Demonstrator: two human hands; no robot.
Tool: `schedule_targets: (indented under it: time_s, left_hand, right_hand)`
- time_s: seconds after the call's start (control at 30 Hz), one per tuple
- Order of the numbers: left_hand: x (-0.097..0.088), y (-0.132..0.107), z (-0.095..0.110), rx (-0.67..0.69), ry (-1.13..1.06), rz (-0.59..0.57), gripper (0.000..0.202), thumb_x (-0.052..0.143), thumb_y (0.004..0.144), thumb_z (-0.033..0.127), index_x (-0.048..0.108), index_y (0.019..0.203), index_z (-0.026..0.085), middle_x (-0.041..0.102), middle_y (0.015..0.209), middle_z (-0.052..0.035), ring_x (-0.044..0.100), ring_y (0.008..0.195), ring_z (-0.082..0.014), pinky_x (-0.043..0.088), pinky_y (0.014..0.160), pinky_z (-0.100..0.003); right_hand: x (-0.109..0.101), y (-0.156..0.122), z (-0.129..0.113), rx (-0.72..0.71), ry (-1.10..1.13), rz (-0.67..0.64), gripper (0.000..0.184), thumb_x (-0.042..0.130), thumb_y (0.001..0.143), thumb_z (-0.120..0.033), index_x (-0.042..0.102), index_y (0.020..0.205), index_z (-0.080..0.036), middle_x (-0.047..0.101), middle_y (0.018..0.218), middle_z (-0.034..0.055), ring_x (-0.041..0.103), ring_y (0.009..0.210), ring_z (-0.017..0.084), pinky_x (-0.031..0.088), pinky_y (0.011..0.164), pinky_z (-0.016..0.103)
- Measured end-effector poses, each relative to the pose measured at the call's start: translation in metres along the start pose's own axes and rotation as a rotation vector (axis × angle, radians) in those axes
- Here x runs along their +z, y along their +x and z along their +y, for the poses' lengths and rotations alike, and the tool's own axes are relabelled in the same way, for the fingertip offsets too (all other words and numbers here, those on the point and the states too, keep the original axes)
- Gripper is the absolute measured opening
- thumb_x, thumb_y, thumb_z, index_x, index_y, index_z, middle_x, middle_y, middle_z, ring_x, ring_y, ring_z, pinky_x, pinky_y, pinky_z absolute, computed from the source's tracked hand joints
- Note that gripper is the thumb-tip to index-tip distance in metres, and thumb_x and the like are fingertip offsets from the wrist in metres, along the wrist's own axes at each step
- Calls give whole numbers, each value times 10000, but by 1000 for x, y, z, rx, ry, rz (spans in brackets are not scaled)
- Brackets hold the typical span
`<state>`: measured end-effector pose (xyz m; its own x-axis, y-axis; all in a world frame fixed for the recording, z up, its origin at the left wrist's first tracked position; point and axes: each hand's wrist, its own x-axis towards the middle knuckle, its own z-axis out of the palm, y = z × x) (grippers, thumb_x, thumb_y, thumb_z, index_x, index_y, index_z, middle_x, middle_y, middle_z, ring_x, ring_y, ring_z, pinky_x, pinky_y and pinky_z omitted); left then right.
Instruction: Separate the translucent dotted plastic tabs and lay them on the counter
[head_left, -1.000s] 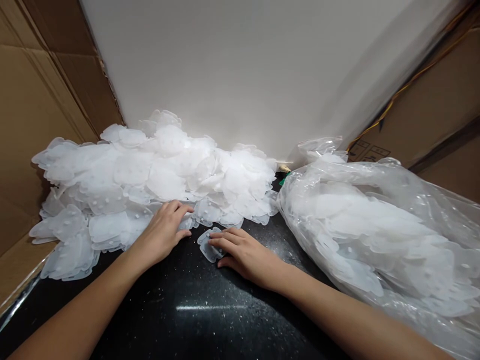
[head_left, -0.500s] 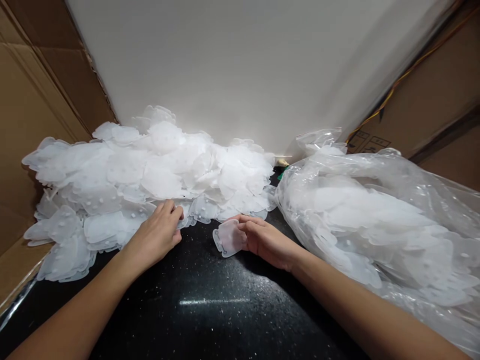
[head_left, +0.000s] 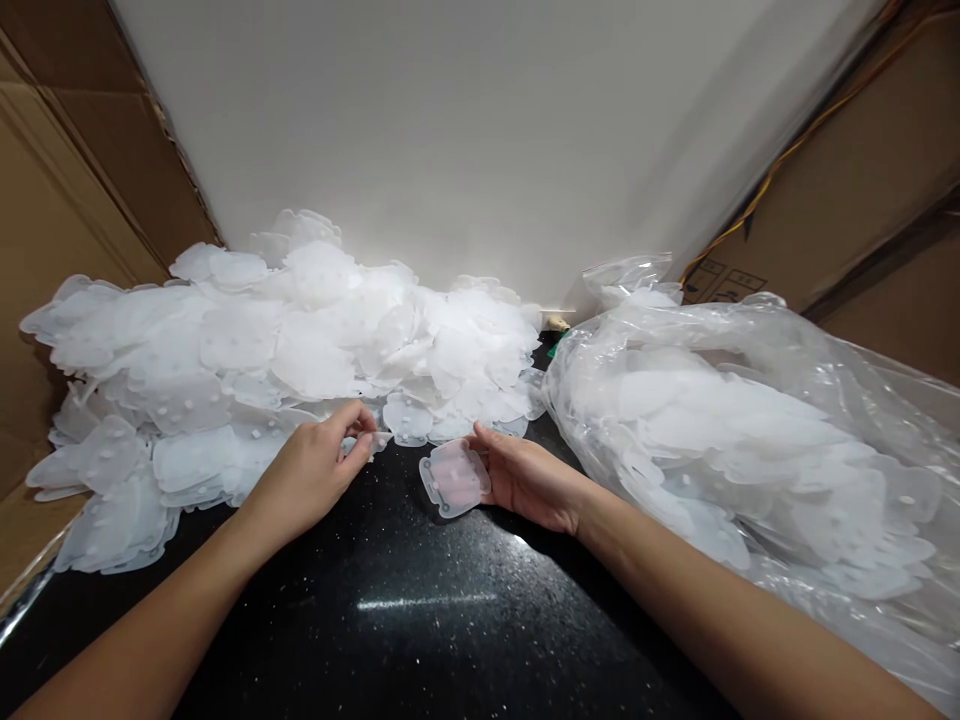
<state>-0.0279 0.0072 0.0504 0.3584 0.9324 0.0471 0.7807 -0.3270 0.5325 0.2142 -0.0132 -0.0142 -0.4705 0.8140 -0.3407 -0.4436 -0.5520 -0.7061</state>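
Your right hand (head_left: pixel 529 478) holds a translucent plastic piece (head_left: pixel 454 478) up over the black desk (head_left: pixel 360 650), its fingers showing pink through the sheet and its thumb by the upper edge; how firmly the thumb presses, I cannot tell. Your left hand (head_left: pixel 315 465) has thumb and fingertip together on a second piece (head_left: pixel 381 439), whose tip juts out at the near edge of the pile. The step in hand seems to be picking up single pieces, one per hand; the next move calls for a light pinch and care that no neighbour comes along. Just beyond lies the broad pile (head_left: pixel 315 340) of overlapping pieces, many dotted with small studs. To your right, a clear plastic bag (head_left: pixel 720 320) holds many more. Farther out stand a pale wall (head_left: pixel 450 120) and brown cardboard (head_left: pixel 847 220); the dark symbols (head_left: pixel 724 282) printed on it are too small to read, and no brand is legible.
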Motion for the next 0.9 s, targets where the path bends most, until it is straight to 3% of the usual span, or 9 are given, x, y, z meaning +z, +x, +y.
schedule_targets:
  time_s: [0.07, 0.17, 0.27, 0.43, 0.53, 0.63, 0.77, 0.9]
  left_hand:
    - [0, 0, 0, -40, -115, -24, 187, 456, 904, 415, 505, 897, 234, 673, 787, 3, 606, 706, -178, 396, 612, -258]
    - [1, -1, 1, -136, -269, -129, 246, 453, 898, 481, 489, 933, 241, 647, 673, 34, 447, 485, -126, 294, 493, -234]
    - [3, 0, 1, -161, -318, -197, 243, 471, 888, 476, 496, 940, 239, 653, 700, 34, 385, 482, -115, 271, 491, -234]
    - [9, 3, -5, -172, -338, -217, 263, 482, 892, 482, 557, 966, 242, 633, 717, 28, 530, 618, -165, 350, 580, -254]
    - [12, 4, -7, -239, -508, -272, 301, 506, 890, 499, 573, 1029, 240, 688, 816, -7, 651, 776, -224, 434, 664, -295]
    - [15, 5, -7, -307, -739, -331, 309, 572, 871, 485, 575, 1042, 227, 713, 971, -45, 699, 886, -246, 490, 772, -347]
    - [20, 6, -7, -362, -876, -357, 255, 597, 882, 427, 592, 1016, 210, 723, 999, -51, 715, 866, -217, 505, 808, -351]
    - [22, 6, -7, -381, -935, -345, 189, 582, 903, 367, 612, 991, 202, 731, 995, -47, 723, 841, -201, 516, 789, -334]
  right_hand:
    - [-1, 1, 0, 14, 19, -5, 505, 314, 1026, -469, 644, 999, -88, 721, 923, 165, 710, 836, 206, 521, 901, 398]
    - [-1, 1, -2, 30, 24, -15, 597, 236, 1028, -502, 633, 1072, -58, 717, 939, 182, 707, 856, 218, 510, 915, 412]
    - [0, 1, -3, 37, 20, -7, 625, 223, 1024, -520, 626, 1110, -50, 718, 934, 180, 703, 879, 224, 508, 914, 413]
    - [0, 0, -3, 33, 21, -16, 610, 233, 1027, -510, 634, 1092, -55, 721, 910, 166, 703, 879, 214, 524, 876, 379]
    - [-1, 0, -2, 29, 15, -18, 598, 253, 1025, -516, 645, 1051, -66, 717, 860, 145, 699, 830, 201, 534, 833, 361]
    - [-1, -1, -1, -1, -5, -23, 487, 437, 979, -528, 657, 963, -95, 695, 786, 98, 675, 741, 174, 533, 792, 339]
    - [-1, -2, 0, -109, -77, 19, 327, 760, 781, -445, 628, 817, -148, 646, 747, 26, 621, 681, 134, 514, 763, 307]
    - [-3, -1, -4, -212, -186, 135, 386, 754, 743, -510, 544, 729, -187, 552, 656, -25, 528, 581, 111, 472, 610, 273]
